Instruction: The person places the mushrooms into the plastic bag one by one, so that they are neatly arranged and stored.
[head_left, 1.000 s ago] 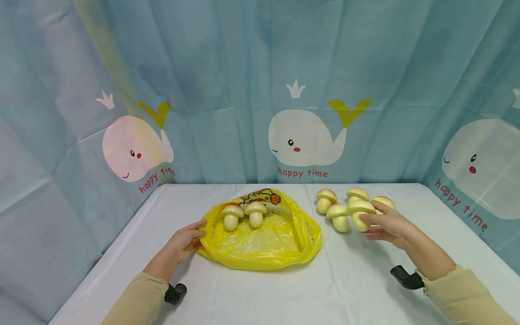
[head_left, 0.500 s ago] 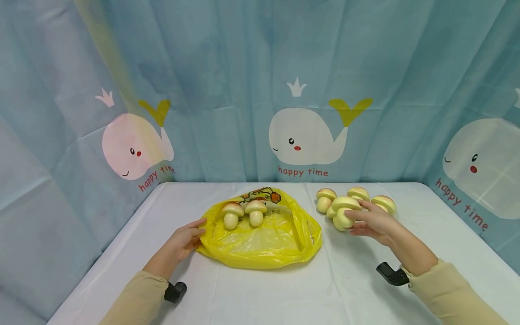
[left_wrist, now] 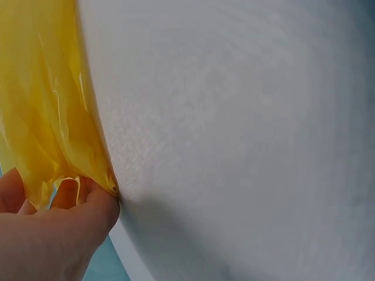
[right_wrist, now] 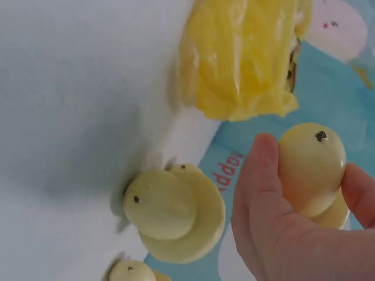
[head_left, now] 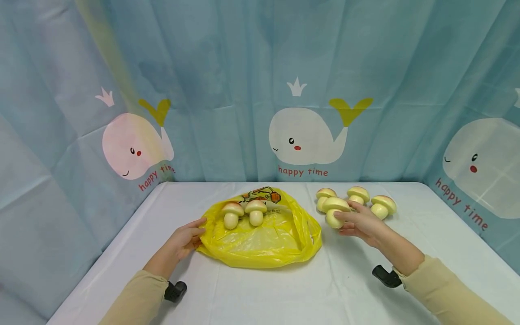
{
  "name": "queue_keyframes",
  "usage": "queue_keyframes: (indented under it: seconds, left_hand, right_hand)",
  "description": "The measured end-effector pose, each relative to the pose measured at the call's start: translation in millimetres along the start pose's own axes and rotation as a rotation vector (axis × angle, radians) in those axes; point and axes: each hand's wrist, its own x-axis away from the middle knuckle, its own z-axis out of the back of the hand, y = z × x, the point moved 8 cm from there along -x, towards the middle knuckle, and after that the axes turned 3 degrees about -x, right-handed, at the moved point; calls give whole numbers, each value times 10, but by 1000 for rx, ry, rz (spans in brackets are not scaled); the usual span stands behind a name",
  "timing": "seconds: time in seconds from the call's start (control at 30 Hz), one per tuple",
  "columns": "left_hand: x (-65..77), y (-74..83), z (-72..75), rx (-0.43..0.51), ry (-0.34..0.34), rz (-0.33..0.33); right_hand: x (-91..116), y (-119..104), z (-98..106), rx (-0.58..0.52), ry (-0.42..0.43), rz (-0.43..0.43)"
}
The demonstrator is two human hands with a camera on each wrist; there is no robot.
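Note:
My right hand [head_left: 363, 222] holds a toy mushroom [head_left: 335, 211] with a pale yellow stem and rounded cap, thumb and fingers on either side of it in the right wrist view. It overlaps part of the mushroom group on the table. My left hand [head_left: 184, 239] pinches the left edge of a yellow plastic bag [head_left: 260, 259], whose mouth faces me. Inside the bag, two mushrooms [head_left: 256, 213] stand side by side. In the left wrist view, fingers [left_wrist: 99, 205] grip the gathered plastic.
Near the back right of the white table [head_left: 276, 298] stand more mushrooms, one behind the held one [head_left: 325, 194], another at the back [head_left: 358, 194] and one farther right [head_left: 383, 206]. A blue curtain [head_left: 227, 90] printed with whales encloses the table's back and sides.
My right hand has carried the held mushroom left toward the bag, uncovering the rightmost mushroom and covering one at the front of the group. The left hand and bag have stayed in place.

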Motion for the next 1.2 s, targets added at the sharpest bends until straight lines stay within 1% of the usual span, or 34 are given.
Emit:
queue_keyframes:
  seconds: [0.33,0.57,0.8,1.0,1.2]
  left_hand:
    - [9,-2,3,0,-3,-3]
    - [11,4,1,4,-8,-6]
    - [8,10,-10,4,-15,-13]
    - [15,13,-8,5,-15,-13]
    - [21,13,-7,3,-16,-16]
  right_hand:
    - [-84,67,-180,-39,-17,50]
    - [-104,42,-269,-46,-21,66]
    - [-145,13,-356,-50,-36,55]
    - [-190,-63,-436,-68,-39,49]
    - [-227,-119,-519,-44,-39,24]
